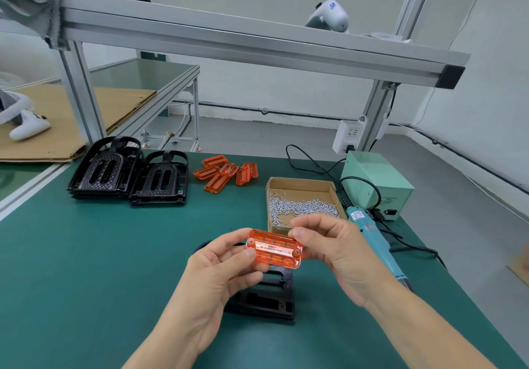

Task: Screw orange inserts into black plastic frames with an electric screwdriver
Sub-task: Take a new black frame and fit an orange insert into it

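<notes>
Orange insert (pixel 274 248): translucent, ribbed, rounded rectangle, raised above the desk between both hands.
Left hand (pixel 221 268): thumb and curled fingers pinching the insert's left end.
Right hand (pixel 333 250): fingertips closed on the insert's upper right corner, thumb at its edge.
Black frame (pixel 266 297): matte plastic, flat on the desk right under the insert, partly hidden by the left hand.
Desk (pixel 86 268): green mat, smooth.
Electric screwdriver (pixel 372 239): teal, lying right of the right hand, black cord attached.
Cardboard box (pixel 300 197): open, silvery screws heaped inside.
Spare inserts (pixel 226 174): loose orange pile further back.
Frame stacks (pixel 128 174): two black piles at far left.
Power box (pixel 375 182): pale green, far right.
Room: aluminium rails, white walls.
</notes>
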{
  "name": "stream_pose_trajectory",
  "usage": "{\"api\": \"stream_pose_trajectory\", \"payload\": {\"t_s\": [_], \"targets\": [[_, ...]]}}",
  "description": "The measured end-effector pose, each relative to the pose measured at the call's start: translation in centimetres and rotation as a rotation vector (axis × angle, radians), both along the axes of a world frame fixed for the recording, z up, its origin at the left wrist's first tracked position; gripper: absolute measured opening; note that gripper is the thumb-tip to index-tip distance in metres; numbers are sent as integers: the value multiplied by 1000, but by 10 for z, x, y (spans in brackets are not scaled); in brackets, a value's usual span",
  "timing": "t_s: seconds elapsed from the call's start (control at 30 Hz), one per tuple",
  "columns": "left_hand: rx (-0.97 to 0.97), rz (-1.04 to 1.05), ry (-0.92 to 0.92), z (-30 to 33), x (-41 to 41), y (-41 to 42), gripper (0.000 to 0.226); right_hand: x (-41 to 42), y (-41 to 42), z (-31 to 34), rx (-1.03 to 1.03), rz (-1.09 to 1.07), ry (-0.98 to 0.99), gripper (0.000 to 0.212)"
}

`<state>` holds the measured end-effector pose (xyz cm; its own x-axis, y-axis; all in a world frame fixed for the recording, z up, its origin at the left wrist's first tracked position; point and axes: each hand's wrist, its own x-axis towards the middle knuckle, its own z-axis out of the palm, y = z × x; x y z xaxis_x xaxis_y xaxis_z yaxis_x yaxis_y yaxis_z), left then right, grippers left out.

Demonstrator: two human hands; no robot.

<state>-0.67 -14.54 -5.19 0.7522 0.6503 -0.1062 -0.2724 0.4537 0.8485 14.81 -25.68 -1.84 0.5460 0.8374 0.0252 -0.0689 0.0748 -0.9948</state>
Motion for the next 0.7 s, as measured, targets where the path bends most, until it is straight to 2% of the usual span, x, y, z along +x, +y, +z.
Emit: {"api": "stream_pose_trajectory", "payload": {"t_s": [0.23, 0.5, 0.6, 0.63, 0.7], "targets": [[4, -4, -40, 1, 1, -9, 43, 2, -4, -5, 38, -8, 78, 18], [20, 62, -23, 1, 2, -10, 43, 2, -10, -7, -21, 37, -38, 12], [146, 142, 52, 3, 11, -1, 26, -2, -10, -10, -112, 104, -81, 18], [230, 164, 89, 4, 14, 2, 20, -5, -9, -11, -140, 141, -102, 22], [444, 167, 166, 8, 22, 7, 23, -11, -5, -11, -162, 177, -144, 25]]}}
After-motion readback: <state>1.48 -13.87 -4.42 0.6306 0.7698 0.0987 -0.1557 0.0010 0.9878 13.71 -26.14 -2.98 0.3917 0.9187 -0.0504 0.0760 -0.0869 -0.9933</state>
